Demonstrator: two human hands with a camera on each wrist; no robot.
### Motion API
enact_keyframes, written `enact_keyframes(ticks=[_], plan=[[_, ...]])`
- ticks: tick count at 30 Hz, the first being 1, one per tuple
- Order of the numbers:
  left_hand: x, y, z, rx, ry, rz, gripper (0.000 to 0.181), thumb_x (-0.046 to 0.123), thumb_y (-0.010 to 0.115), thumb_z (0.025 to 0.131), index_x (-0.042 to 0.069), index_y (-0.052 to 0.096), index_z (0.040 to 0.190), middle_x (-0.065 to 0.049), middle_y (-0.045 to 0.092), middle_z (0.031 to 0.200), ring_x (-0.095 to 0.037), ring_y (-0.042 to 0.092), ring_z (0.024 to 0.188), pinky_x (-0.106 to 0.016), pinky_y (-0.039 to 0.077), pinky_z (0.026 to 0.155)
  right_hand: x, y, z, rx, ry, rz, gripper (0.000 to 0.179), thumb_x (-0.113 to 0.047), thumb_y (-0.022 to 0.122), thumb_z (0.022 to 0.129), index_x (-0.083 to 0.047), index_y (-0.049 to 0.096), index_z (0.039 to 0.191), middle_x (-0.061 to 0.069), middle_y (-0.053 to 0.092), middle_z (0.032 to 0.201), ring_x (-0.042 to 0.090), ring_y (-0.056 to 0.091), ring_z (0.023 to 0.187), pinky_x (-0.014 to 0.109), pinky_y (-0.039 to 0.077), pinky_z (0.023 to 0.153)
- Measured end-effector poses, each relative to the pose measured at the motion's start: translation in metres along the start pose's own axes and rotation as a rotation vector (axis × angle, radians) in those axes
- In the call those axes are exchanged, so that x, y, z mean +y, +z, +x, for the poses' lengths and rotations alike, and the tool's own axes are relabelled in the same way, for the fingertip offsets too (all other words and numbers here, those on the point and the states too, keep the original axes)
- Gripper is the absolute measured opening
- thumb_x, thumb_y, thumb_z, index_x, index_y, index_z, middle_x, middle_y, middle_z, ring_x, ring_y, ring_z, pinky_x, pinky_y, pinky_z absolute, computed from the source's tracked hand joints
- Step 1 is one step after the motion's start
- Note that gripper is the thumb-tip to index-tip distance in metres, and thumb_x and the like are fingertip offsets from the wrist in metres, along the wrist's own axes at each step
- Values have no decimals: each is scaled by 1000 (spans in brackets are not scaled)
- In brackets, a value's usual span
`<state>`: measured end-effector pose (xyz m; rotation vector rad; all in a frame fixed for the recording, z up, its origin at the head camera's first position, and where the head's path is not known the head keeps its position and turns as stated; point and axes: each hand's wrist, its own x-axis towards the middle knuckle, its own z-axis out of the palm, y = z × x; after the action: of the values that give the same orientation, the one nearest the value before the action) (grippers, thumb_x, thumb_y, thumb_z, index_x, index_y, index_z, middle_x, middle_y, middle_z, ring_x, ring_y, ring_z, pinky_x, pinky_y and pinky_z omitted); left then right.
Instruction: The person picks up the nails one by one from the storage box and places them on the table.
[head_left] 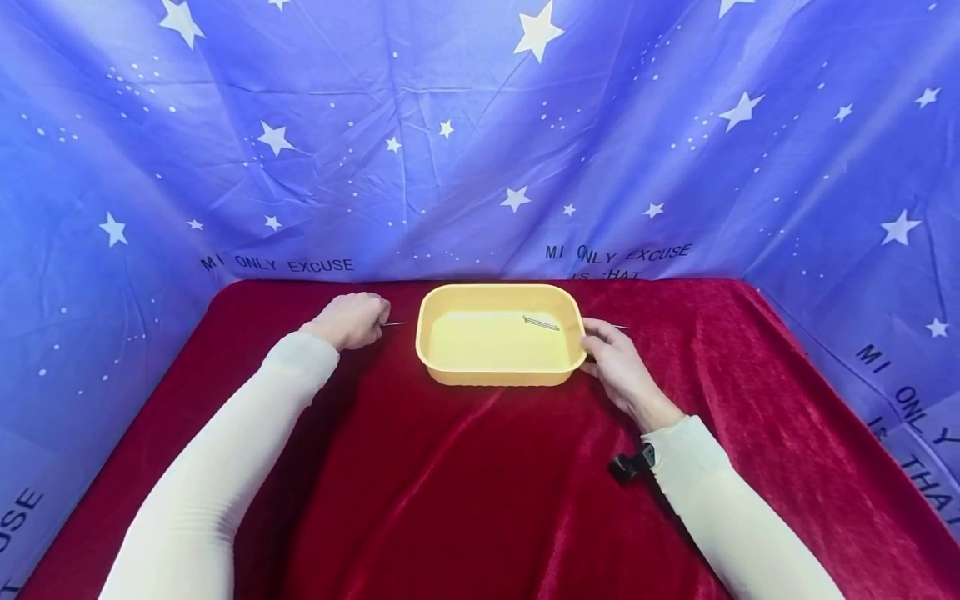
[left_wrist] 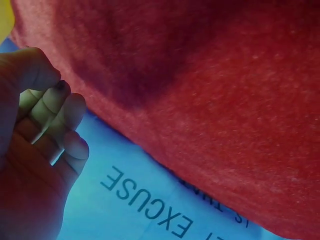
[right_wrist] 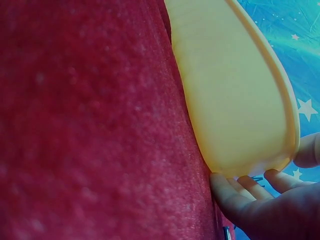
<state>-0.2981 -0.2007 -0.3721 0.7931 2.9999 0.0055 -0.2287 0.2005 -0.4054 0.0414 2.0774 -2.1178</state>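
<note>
A yellow plastic basin (head_left: 498, 377) stands on the red cloth, with a few thin dark metal nails (head_left: 542, 322) on its floor toward the right. To its left, my left hand (head_left: 351, 321) pinches a thin metal nail (head_left: 395, 323) that points toward the basin. In the left wrist view, the left hand's (left_wrist: 42, 115) thumb meets the fingertips, and little of the nail shows. My right hand (head_left: 621, 367) holds the basin's right end. The right wrist view shows its thumb at the rim and its fingers (right_wrist: 230, 192) against the outer wall.
Another thin metal piece (head_left: 621, 327) shows just beyond the right hand. Red velvet cloth (head_left: 450, 483) covers the table. Blue curtains with stars (head_left: 465, 167) stand behind and at both sides. A black wrist camera (head_left: 630, 465) sits at the right cuff.
</note>
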Motion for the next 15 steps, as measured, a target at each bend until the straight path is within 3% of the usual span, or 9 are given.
enact_keyframes(ticks=[15], plan=[[-7, 12, -3, -16, -6, -4, 15, 2, 62, 71, 15, 53, 71, -1, 54, 73, -25, 54, 67, -42, 47, 61, 1, -1, 1, 0, -9, 0, 46, -3, 37, 97, 4, 34, 142, 26, 40, 134, 26, 53, 107, 35, 52, 88]])
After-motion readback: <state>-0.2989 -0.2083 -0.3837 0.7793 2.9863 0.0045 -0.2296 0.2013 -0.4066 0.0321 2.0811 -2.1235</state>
